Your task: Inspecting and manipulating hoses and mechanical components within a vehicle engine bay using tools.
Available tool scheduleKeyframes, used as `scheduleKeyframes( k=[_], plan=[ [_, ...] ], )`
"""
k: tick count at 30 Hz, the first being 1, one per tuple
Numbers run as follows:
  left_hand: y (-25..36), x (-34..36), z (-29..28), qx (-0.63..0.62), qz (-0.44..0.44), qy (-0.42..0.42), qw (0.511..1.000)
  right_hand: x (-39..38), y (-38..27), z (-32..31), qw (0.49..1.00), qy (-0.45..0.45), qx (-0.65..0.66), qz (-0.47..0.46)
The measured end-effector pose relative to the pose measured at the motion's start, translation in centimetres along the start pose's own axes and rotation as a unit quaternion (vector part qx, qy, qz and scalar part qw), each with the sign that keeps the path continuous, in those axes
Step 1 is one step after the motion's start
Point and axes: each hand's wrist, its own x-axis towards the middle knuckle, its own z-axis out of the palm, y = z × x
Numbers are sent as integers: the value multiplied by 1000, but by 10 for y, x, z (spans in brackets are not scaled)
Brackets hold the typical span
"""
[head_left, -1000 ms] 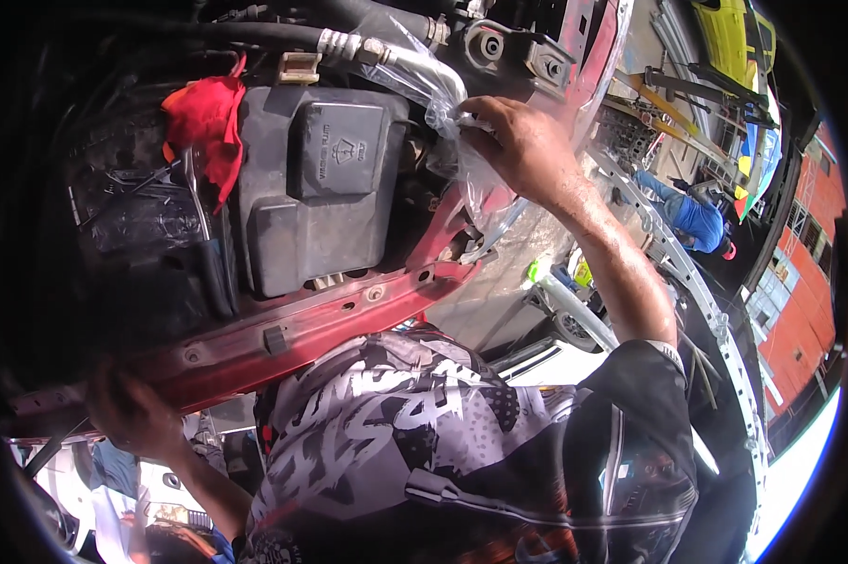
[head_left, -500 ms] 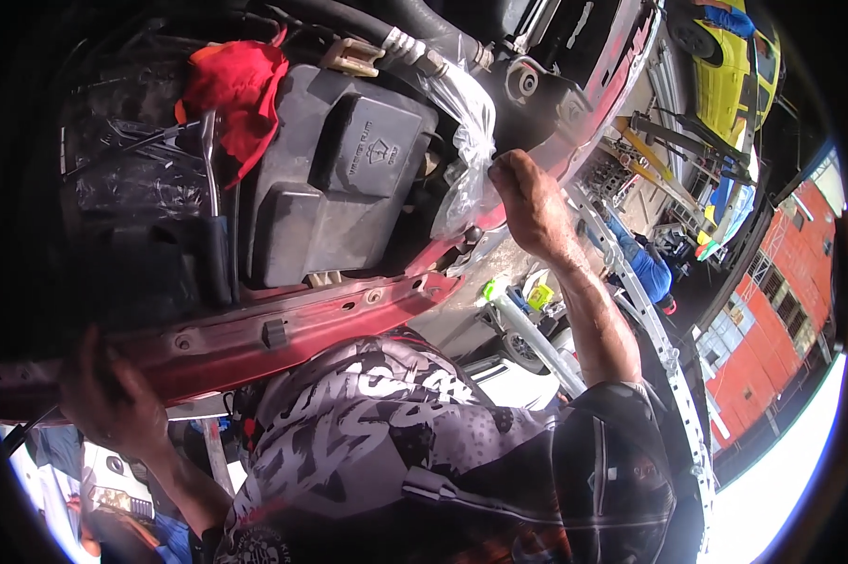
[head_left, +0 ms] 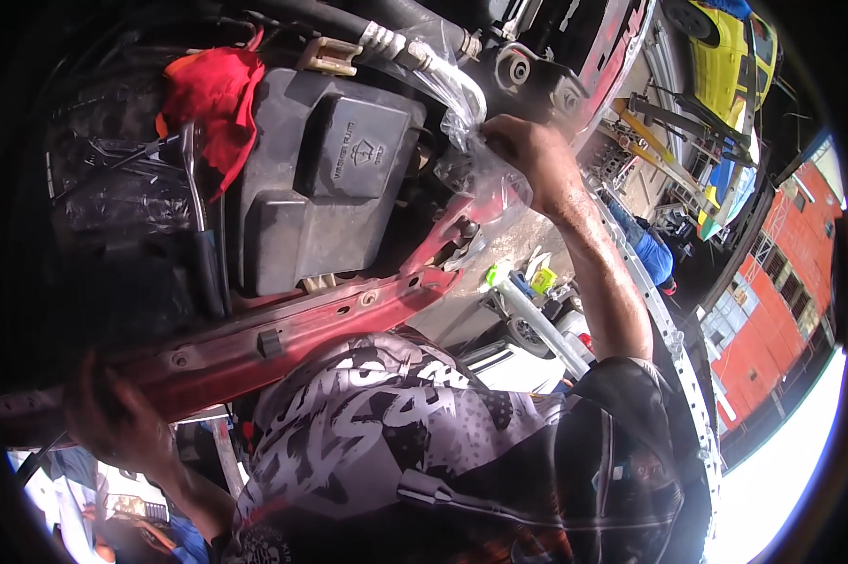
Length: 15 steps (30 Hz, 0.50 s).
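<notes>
A yellow car (head_left: pixel 723 89) stood in the background, the right hand (head_left: pixel 529 158) pinched clear plastic (head_left: pixel 497 184) around a metal pipe (head_left: pixel 459 83), the left hand (head_left: pixel 128 428) near a red panel (head_left: pixel 217 372), grip unclear in shadow.

- Right hand (head_left: pixel 522 155): raised, fingertips curled together.
- Right forearm (head_left: pixel 602 258): bare, stretched forward and slightly leftward.
- Left hand (head_left: pixel 123 423): lower, far to the left, shadowed; finger pose unclear.
- Left forearm (head_left: pixel 198 493): bare, angled outward.

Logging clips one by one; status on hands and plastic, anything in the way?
Right hand pinching clear plastic. Plastic bunched around metal pipe. Left hand at red rail, grip unclear. Nothing visibly blocking.
</notes>
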Motion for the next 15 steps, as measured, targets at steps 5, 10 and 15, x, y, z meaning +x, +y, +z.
scheduleKeyframes(
  k=[5, 10, 15],
  plan=[
    [0, 0, -2, 5, -8, -14, 1000, 3, -8, 8, 997, 24, -66, 25],
    [-1, 0, -1, 3, -1, -13, 1000, 2, -2, 5, 998, 25, -59, -11],
    [-1, -1, -3, 6, -12, -21, 1000, -3, -13, 21, 981, 109, -126, 104]
  ],
)
